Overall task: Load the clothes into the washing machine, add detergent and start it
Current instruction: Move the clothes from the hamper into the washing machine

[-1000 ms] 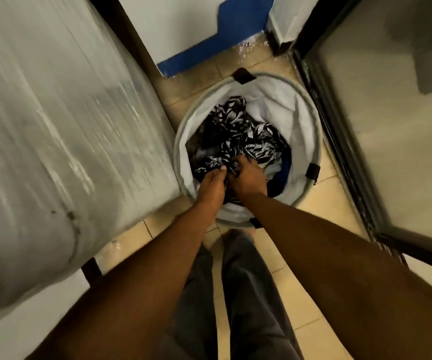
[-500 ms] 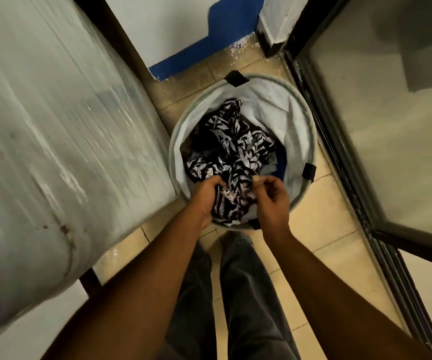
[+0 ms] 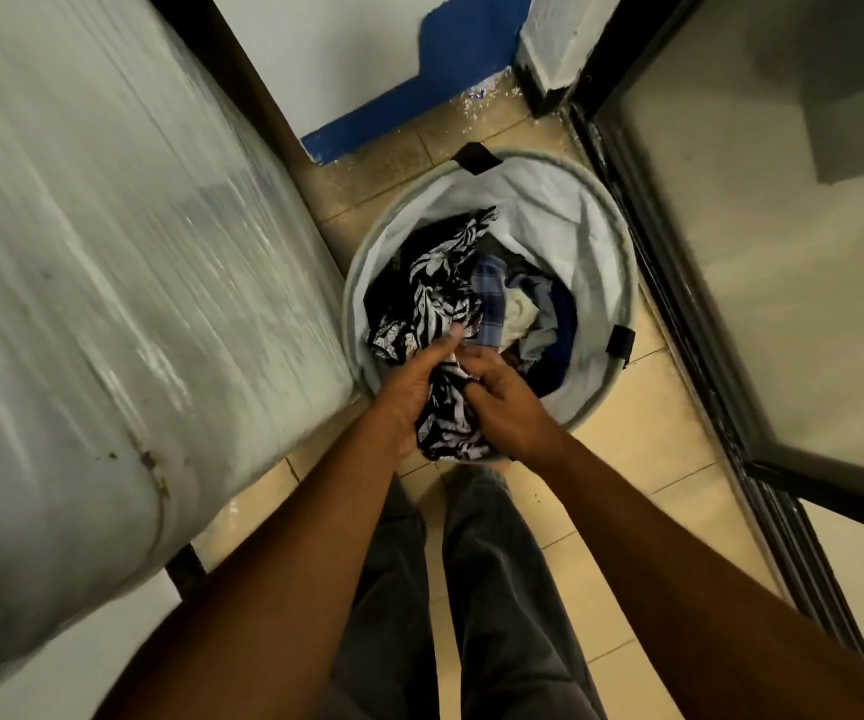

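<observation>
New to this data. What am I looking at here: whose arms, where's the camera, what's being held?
There is no robot: the camera sits on a person's head, looking forward and down, so the two bare arms are the wearer's own. The wide lens bends the straight edges.

The left hand and right hand both close their grip on a black-and-white patterned garment, bunched between them and raised over the near rim of a round white laundry basket standing on the tiled floor. More clothes lie inside it, among them a blue checked piece.

The large pale body on the left is probably the washing machine; its opening is out of view. A glass door stands on the right.
</observation>
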